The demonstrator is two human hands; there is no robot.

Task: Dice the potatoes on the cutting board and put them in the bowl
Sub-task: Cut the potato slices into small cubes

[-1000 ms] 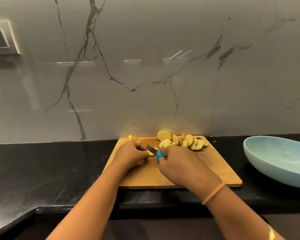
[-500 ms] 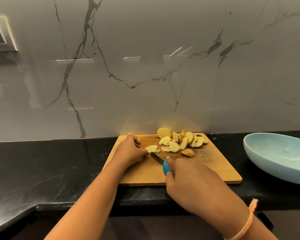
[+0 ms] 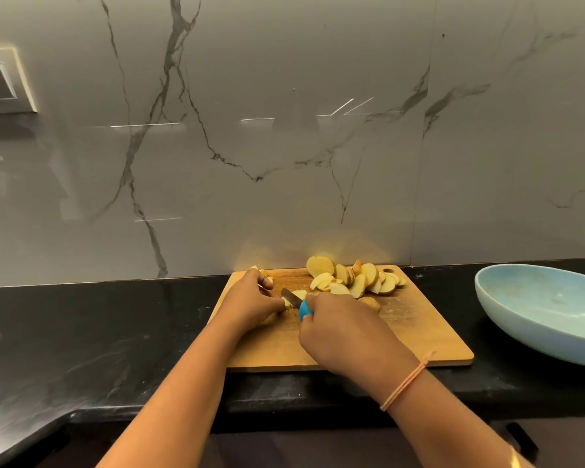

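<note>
The right hand (image 3: 345,329) has moved forward from the near half of the cutting board (image 3: 419,336) and now sits close to the left hand (image 3: 255,304). Half a second ago the two were apart. The right hand's fingers are wrapped round the blue handle of the knife (image 3: 303,307), and the blade now lies across the potato slice (image 3: 298,294) rather than pointing at it from behind. The left hand has kept its place near the board's far left corner, with its fingers curled down and its fingertips pinning that slice to the wood. The heap of potato slices (image 3: 355,280) along the far edge of the board has not shifted. A brown-skinned end piece (image 3: 370,303) now shows only partly beyond the right hand's knuckles. A few cut bits (image 3: 263,271) lie at the far left corner of the board, behind the left hand.

The pale blue bowl (image 3: 537,309) stands on the black table (image 3: 81,332) at its right edge, just beside the board and not touching it. Its inside shows bare glaze with faint smears. All the potato in view lies on the board.
</note>
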